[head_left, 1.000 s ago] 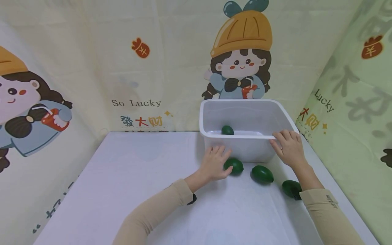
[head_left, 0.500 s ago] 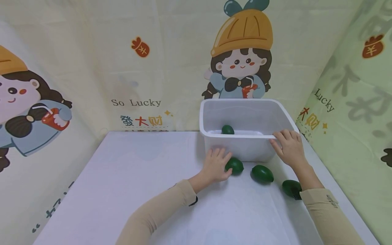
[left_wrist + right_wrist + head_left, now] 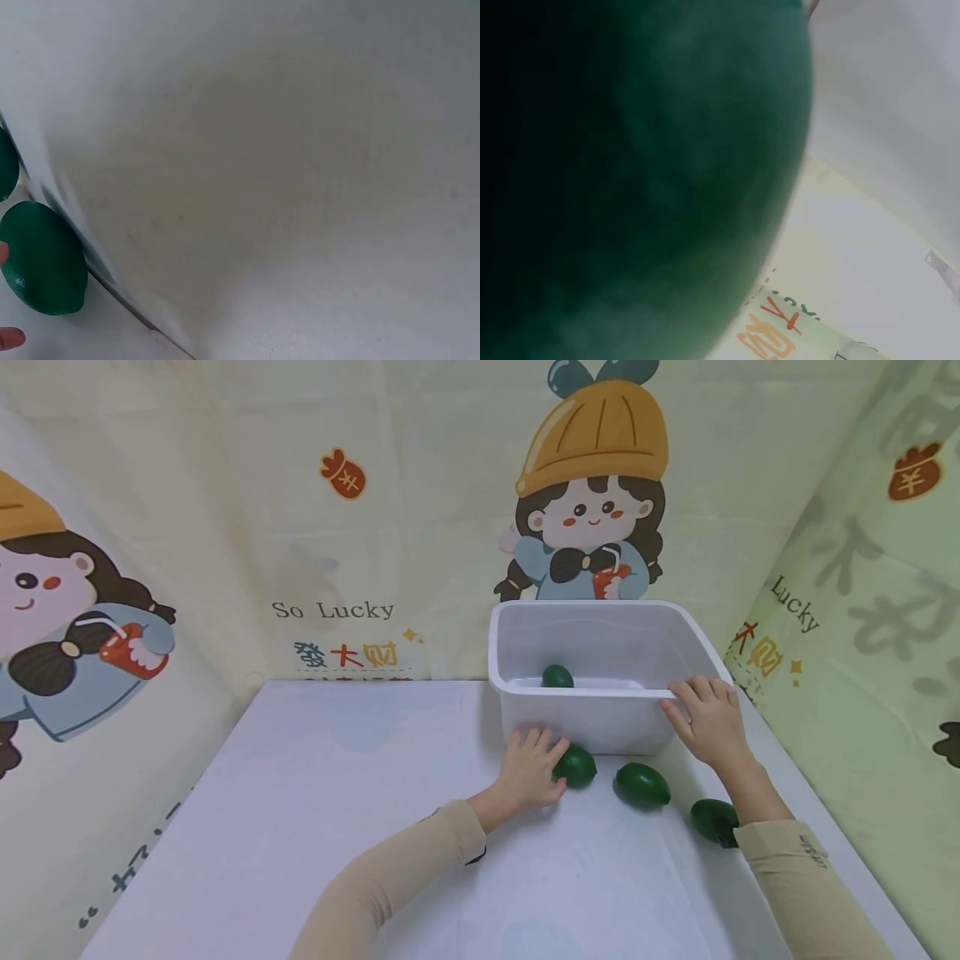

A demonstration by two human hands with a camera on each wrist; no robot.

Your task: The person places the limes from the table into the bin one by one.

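Cartoon-printed cloth walls close in the white bench (image 3: 315, 793). On it my left hand (image 3: 529, 770) cups the nearest green fruit (image 3: 576, 766), fingers curled against its side but not yet round it, just in front of the clear tub (image 3: 525, 714). My right hand (image 3: 708, 720) rests on the tub's front rim, fingers loosely over the edge, steadying it. One fruit in the tub (image 3: 557, 677) lies at the back; two more, the middle fruit (image 3: 642, 784) and the far-right fruit (image 3: 712, 820), wait on the bench. With so shallow a grip, I judge the smooth fruit could roll away under the tub wall.
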